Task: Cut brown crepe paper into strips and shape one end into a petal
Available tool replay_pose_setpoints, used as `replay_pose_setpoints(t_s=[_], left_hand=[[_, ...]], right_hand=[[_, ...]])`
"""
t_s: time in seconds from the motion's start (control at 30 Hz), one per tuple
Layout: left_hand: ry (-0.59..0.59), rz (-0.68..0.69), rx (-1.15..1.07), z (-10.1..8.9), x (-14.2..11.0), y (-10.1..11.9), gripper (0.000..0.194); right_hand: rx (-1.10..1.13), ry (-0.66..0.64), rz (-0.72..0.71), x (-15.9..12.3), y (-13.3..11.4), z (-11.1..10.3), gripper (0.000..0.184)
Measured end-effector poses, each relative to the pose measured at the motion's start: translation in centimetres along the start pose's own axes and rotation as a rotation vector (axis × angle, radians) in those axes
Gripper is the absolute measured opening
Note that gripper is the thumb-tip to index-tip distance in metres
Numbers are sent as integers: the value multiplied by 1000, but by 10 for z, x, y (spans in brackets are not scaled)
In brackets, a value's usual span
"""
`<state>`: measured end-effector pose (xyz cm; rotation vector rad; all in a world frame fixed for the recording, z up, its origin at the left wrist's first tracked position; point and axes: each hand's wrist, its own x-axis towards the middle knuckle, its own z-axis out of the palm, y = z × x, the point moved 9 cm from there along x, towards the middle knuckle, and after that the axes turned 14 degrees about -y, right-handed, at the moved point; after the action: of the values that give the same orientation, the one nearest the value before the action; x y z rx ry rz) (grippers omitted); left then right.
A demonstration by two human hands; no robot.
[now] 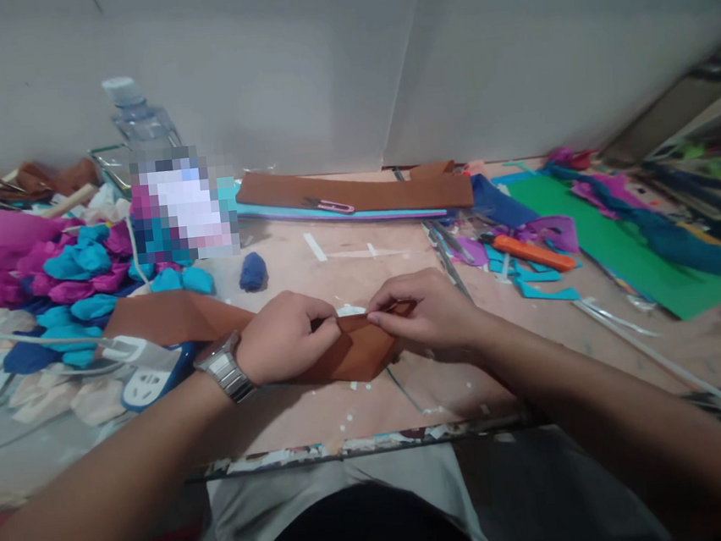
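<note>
A long strip of brown fabric (356,352) lies across the table in front of me, its far end reaching left past my wrist. My left hand (287,333), with a metal-band watch above it, pinches the strip's upper edge between thumb and curled fingers. A short way to the right, my right hand (425,311) pinches the same edge with thumb and forefinger. Between the two hands the edge is drawn straight, and the cloth hangs down toward me. A small dark blue fabric bundle (252,272) sits beyond my left hand.
Pink, blue and cream bundles (79,259) pile up at left beside a white power strip (150,371) with a cable. A clear bottle (138,117) stands behind. Thread snips (329,205) rest on folded brown fabric (353,190). An orange cutter (534,254) and green sheet (631,236) lie right.
</note>
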<state>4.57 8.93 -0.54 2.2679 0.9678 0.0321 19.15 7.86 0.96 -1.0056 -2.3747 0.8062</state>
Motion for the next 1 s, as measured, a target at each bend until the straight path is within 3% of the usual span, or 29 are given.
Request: replay_pose_setpoints(t_s=[0.6,0.83,1.0], left_hand=[[130,-91,-56,-23,-4,-20,32],[-109,64,-311,4,1,-5,27],[-201,57,-254,19,4,-3,29]], right_hand=[[41,19,32,1,12,-9,8],[36,-7,11,1,2,4,8],[41,-50,16,-1,-3,13,8]])
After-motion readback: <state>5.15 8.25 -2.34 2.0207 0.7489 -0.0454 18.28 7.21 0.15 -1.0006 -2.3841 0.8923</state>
